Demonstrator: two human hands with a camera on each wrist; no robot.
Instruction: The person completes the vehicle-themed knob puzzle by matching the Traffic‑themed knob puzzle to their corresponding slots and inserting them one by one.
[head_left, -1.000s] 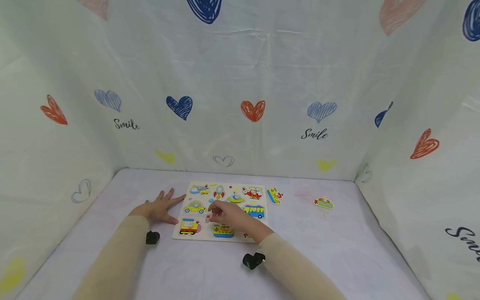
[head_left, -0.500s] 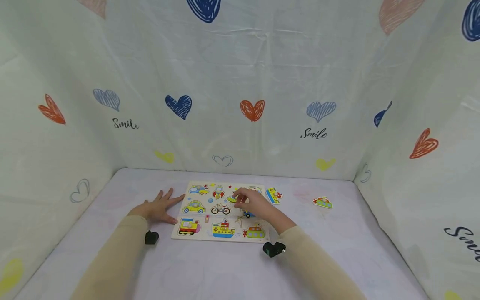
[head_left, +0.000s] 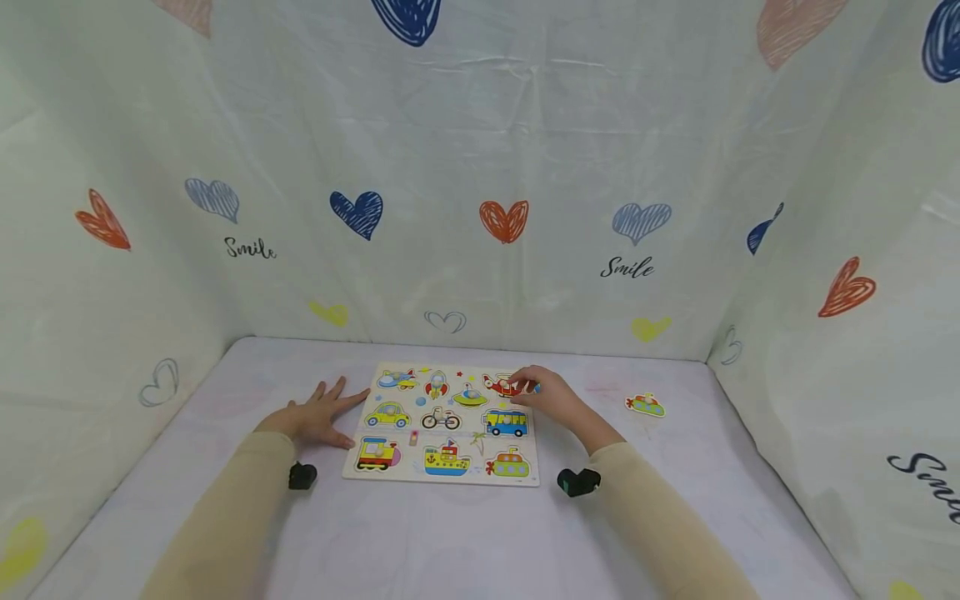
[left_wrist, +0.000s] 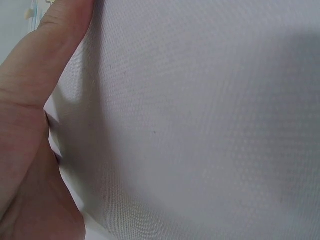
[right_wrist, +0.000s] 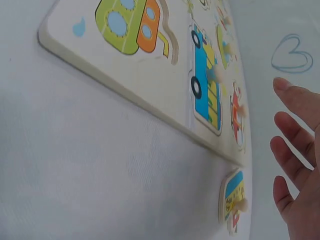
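A wooden knob puzzle board (head_left: 457,443) with vehicle pictures lies on the table. My left hand (head_left: 315,419) is spread flat beside its left edge, fingertip and thumb at the edge. My right hand (head_left: 555,395) hovers over the board's upper right corner, fingers loosely bent and holding nothing; it partly covers the helicopter piece (head_left: 498,384). In the right wrist view, a loose boat piece (right_wrist: 231,192) with a knob lies just off the board, mostly hidden by the hand in the head view. The bus piece (right_wrist: 202,75) sits in the board; the submarine place (right_wrist: 120,25) shows its picture without a knob.
A loose submarine piece (head_left: 646,405) lies on the table to the right of the board. A white cloth printed with hearts (head_left: 450,275) hangs behind and at both sides. Black wrist cameras (head_left: 578,482) are worn on both wrists.
My right hand has moved right and back from the middle of the board to its upper right corner, uncovering the bicycle, the flying saucer and the bus. My left hand stays in place.
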